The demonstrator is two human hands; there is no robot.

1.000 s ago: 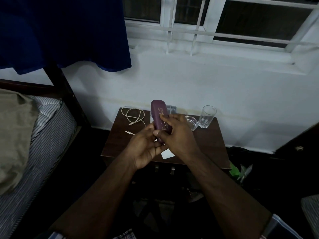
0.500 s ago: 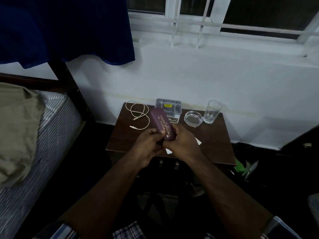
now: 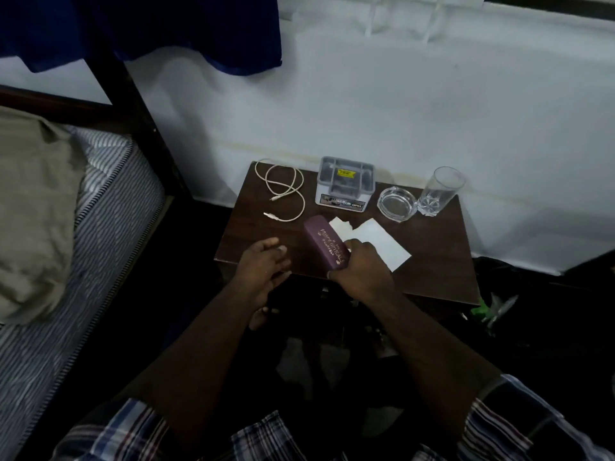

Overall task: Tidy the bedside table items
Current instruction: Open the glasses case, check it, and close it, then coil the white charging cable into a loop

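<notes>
Table (image 3: 432,261): dark wood-grain, low sheen. Case (image 3: 326,244) in right hand (image 3: 361,272): maroon, matt leatherette look, gilt lettering. Paper slips (image 3: 379,241) past that hand: matt white. Tumbler (image 3: 437,191) and ashtray (image 3: 397,204): clear glossy glass. Cable (image 3: 286,191): smooth off-white plastic. Organizer box (image 3: 344,181): grey plastic.

Right hand (image 3: 361,274) hides purple case (image 3: 324,239) near end; gold lettering blurred, unreadable.

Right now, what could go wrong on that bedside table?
1. The right hand grips the purple case on top of the white papers; sliding it may crumple or drag them.
2. The case sits near the front edge and could tip off.
3. A wide sweep could knock the drinking glass.
</notes>
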